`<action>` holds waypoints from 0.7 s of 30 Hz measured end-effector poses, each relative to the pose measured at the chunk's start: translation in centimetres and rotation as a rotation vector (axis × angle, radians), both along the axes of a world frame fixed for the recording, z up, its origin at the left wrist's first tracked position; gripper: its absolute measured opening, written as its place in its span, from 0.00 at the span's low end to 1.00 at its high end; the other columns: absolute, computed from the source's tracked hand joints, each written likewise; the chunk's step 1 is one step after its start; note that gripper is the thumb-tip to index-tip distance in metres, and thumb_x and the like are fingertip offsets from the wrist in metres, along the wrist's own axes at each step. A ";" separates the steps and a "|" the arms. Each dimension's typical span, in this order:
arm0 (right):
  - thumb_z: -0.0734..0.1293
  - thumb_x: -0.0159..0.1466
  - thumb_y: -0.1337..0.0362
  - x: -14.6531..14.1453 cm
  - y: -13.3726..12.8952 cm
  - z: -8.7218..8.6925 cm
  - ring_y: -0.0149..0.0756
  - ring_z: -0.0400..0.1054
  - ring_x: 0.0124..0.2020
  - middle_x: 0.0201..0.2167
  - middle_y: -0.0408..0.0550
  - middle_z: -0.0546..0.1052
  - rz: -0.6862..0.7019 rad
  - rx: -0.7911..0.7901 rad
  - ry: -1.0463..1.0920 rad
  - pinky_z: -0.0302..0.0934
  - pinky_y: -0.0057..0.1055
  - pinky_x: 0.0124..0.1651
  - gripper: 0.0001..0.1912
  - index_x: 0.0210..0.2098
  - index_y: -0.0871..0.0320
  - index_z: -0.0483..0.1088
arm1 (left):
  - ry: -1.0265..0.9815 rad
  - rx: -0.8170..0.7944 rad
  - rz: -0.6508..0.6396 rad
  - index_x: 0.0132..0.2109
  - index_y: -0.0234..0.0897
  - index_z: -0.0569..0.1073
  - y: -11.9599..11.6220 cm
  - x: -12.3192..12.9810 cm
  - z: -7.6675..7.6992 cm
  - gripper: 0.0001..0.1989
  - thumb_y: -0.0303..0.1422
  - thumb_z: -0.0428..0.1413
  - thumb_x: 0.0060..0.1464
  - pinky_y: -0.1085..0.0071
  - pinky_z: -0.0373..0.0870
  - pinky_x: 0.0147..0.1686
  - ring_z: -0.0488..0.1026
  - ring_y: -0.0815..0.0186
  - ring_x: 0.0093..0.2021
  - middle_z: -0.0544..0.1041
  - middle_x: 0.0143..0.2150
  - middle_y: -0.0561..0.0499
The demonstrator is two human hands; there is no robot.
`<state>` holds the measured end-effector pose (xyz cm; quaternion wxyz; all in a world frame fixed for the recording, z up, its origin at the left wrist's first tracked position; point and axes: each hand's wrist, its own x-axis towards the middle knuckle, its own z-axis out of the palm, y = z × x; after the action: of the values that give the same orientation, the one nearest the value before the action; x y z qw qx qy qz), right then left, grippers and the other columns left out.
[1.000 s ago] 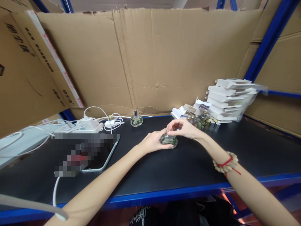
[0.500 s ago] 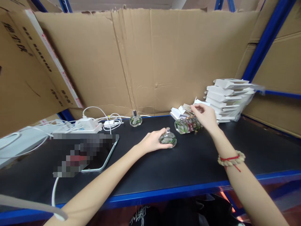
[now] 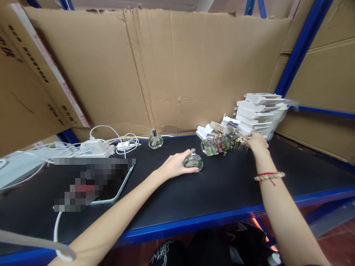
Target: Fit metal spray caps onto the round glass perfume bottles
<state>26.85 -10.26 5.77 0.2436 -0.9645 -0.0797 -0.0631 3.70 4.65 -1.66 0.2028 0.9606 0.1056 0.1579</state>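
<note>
My left hand is closed around a round, flat glass perfume bottle with a short silver top; green shows through the glass, and the bottle is upright on the black table. My right hand is low at the right end of a row of perfume bottles, its fingertips among small gold-coloured pieces. Blur there hides whether the fingers grip anything. Farther back on the left, another perfume bottle with a taller silver cap stands alone.
White open cartons are stacked at the back right, with more white boxes behind the bottle row. To the left lie a tablet, a power strip and white cables. Cardboard walls the back. The table's blue edge runs in front.
My right hand has moved down and to the right, from above the bottle row to the small gold pieces at its end. My left hand still holds its bottle. The view has shifted slightly.
</note>
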 end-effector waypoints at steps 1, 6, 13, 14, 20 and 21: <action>0.70 0.41 0.77 -0.1 0.0 -0.1 0.46 0.65 0.39 0.30 0.51 0.71 0.004 0.010 0.003 0.60 0.36 0.37 0.12 0.23 0.58 0.69 | 0.007 -0.002 0.003 0.50 0.39 0.63 0.0 0.0 0.1 0.25 0.45 0.55 0.48 0.74 0.64 0.33 0.71 0.63 0.37 0.72 0.38 0.53; 0.67 0.42 0.80 -0.5 0.0 -0.3 0.49 0.65 0.41 0.27 0.51 0.69 0.005 0.051 -0.003 0.60 0.38 0.39 0.11 0.19 0.59 0.66 | 0.020 -0.007 0.005 0.52 0.39 0.62 0.0 0.0 0.2 0.27 0.47 0.55 0.48 0.73 0.64 0.33 0.71 0.62 0.38 0.72 0.39 0.52; 0.68 0.41 0.79 -0.9 -0.4 0.4 0.52 0.65 0.39 0.25 0.51 0.69 -0.013 0.139 -0.054 0.60 0.43 0.41 0.11 0.17 0.59 0.65 | 0.027 -0.020 0.003 0.52 0.39 0.61 -0.1 0.0 0.2 0.28 0.48 0.54 0.48 0.73 0.64 0.32 0.71 0.63 0.37 0.72 0.38 0.53; 0.68 0.42 0.78 -1.0 -0.3 0.5 0.51 0.65 0.39 0.27 0.51 0.70 -0.001 0.188 -0.104 0.60 0.44 0.42 0.09 0.19 0.59 0.67 | 0.025 -0.022 0.003 0.52 0.39 0.61 -0.1 0.0 0.2 0.28 0.48 0.54 0.47 0.73 0.64 0.32 0.71 0.62 0.37 0.72 0.38 0.52; 0.67 0.48 0.65 -3.4 2.6 0.1 0.38 0.68 0.29 0.27 0.48 0.73 0.595 0.941 -0.427 0.64 0.37 0.37 0.05 0.25 0.61 0.70 | 0.003 -0.072 -0.031 0.50 0.38 0.62 -0.1 0.0 0.1 0.26 0.46 0.55 0.47 0.75 0.62 0.31 0.71 0.64 0.36 0.72 0.37 0.53; 0.68 0.47 0.63 -4.1 3.3 -0.2 0.37 0.68 0.28 0.26 0.48 0.73 0.730 1.008 -0.384 0.64 0.35 0.35 0.07 0.25 0.60 0.70 | -0.004 -0.080 -0.039 0.49 0.38 0.62 -0.1 0.0 0.1 0.25 0.46 0.55 0.47 0.75 0.62 0.30 0.71 0.64 0.36 0.72 0.37 0.54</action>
<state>22.72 -6.92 5.55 0.6534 -0.6143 -0.4052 -0.1773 3.73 4.57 -1.55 0.2444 0.9533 0.0928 0.1514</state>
